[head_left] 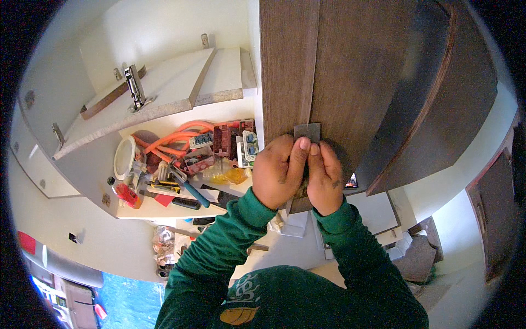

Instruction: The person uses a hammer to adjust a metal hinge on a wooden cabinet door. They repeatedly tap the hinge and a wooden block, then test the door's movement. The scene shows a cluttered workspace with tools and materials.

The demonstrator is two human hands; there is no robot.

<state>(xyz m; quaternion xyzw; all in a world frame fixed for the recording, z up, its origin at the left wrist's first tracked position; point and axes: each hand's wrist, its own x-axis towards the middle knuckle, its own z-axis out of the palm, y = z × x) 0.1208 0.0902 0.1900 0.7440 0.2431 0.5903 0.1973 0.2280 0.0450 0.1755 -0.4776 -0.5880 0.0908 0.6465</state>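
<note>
The left hand [278, 171] and the right hand [326, 178] meet at the lower end of a small dark rectangular piece [307, 131], which sits over the brown wood-grain panel [356, 66] close to its lower edge, in line with a lengthwise seam. The grip is narrow on both sides: the thumbs lie side by side against the piece and the fingers curl in, though their tips are hidden, so how they support it underneath I cannot tell. Holding it with both thumbs probably keeps it steady and square, and leaves its far end uncovered; whether that end touches the panel is unclear. To the left, a pale shelf [156, 211] carries a loose jumble, seemingly put there to stay within reach. Orange tubing [183, 133] loops toward its back edge, red-brown boxes [222, 140] crowd its right end, and a white round part [125, 156] leans near its left end. A blue-handled tool [193, 189] slants toward the front edge, beside a black handle [186, 203], while a red object [127, 195] lies by the front left corner. Above, a metal hinge [133, 88] stands up from a tilted pale board [174, 82], apparently fixed to it.
</note>
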